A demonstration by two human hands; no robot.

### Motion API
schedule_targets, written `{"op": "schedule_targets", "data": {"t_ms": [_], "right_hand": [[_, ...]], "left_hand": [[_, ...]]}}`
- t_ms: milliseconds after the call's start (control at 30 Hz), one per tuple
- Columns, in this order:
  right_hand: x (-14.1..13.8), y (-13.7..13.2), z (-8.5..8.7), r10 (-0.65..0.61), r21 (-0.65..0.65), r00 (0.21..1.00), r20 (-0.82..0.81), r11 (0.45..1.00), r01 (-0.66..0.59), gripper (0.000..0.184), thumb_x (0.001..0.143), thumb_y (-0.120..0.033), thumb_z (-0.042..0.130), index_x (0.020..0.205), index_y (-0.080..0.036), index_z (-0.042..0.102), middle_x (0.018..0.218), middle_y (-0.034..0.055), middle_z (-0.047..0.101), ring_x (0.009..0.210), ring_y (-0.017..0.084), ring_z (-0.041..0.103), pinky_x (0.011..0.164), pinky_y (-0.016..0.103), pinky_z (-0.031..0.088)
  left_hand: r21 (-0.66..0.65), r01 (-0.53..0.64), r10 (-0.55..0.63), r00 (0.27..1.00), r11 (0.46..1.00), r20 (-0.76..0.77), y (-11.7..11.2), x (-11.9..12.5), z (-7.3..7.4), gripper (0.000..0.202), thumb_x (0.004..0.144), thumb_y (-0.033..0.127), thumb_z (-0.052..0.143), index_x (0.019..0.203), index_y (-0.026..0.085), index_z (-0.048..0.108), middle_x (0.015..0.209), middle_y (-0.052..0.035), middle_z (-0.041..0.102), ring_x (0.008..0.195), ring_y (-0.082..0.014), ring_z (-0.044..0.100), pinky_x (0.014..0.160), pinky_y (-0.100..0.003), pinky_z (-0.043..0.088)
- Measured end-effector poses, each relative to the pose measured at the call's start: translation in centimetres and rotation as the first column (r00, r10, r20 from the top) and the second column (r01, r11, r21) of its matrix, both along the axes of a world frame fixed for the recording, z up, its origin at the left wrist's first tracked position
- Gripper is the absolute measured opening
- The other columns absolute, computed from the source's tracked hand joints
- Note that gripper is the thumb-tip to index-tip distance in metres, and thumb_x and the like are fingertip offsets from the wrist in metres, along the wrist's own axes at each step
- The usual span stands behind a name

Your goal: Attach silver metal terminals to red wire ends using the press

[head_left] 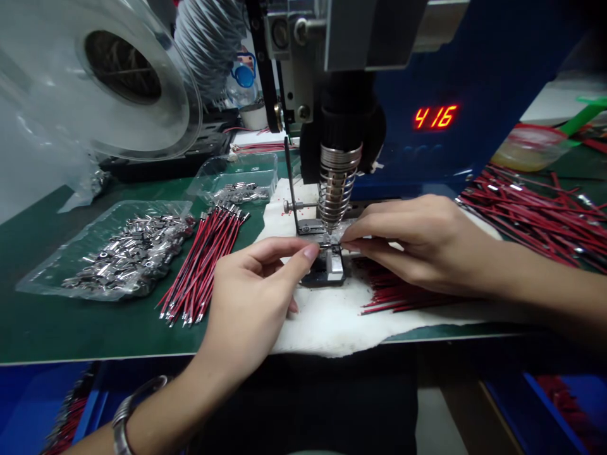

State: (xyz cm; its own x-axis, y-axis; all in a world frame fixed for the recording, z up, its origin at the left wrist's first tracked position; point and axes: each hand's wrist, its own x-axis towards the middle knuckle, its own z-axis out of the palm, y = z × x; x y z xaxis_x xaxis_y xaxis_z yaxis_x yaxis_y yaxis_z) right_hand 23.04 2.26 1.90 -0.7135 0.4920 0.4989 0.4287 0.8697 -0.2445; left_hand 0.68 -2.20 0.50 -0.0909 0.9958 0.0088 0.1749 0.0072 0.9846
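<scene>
Under the spring-wrapped tip (338,186) of a bench machine sits a small metal fixture (334,268). From its left side, my left hand (258,291) reaches in with thumb and forefinger pinched at the fixture. Opposite it, my right hand (417,243) pinches close to the tip, fingers together. Whatever lies between the fingertips is too small to make out. Red and black wires (398,294) lie on a white cloth or paper sheet (332,332), partly hidden beneath my right hand.
A bundle of red-black wires (203,265) lies left, beside a clear tray (40,281) of shiny metal parts (142,246). A smaller clear tray (270,165) stands behind. More wires (535,215) are heaped right. The blue machine body (474,69) shows a red 416 on its display (435,117).
</scene>
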Motion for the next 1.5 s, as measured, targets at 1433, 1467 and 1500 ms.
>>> {"op": "schedule_targets", "data": {"t_ms": [1433,1467,1500], "right_hand": [[-0.15,-0.04,-0.09,0.005,0.022,1.0,-0.006,1.0,-0.005,0.015,0.1,-0.01,0.059,0.101,-0.008,0.073,0.085,0.0086,0.072,0.07,0.015,0.062,0.063,0.027,0.044],[-0.16,-0.05,-0.11,0.005,0.023,1.0,-0.007,1.0,-0.005,0.015,0.1,-0.01,0.059,0.101,-0.008,0.073,0.085,0.0084,0.072,0.07,0.015,0.062,0.063,0.027,0.044],[-0.18,-0.05,-0.13,0.005,0.023,1.0,-0.008,1.0,-0.005,0.015,0.1,-0.01,0.059,0.101,-0.008,0.073,0.085,0.0082,0.072,0.07,0.015,0.062,0.063,0.027,0.044]], "left_hand": [[0.025,0.012,-0.011,1.0,1.0,-0.028,0.17,-0.08,0.25,0.015,0.082,0.034,0.083,0.081,0.019,0.082,0.046,0.006,0.05,0.042,-0.0052,0.039,0.041,-0.02,0.027],[0.021,0.015,-0.014,0.999,1.0,-0.029,0.14,-0.13,0.18,0.015,0.083,0.035,0.083,0.081,0.02,0.082,0.046,0.0061,0.05,0.042,-0.0052,0.039,0.041,-0.02,0.027],[0.016,0.017,-0.017,0.999,1.0,-0.029,0.12,-0.18,0.08,0.016,0.083,0.036,0.083,0.082,0.02,0.082,0.047,0.0063,0.049,0.042,-0.0051,0.038,0.041,-0.021,0.027]]}}
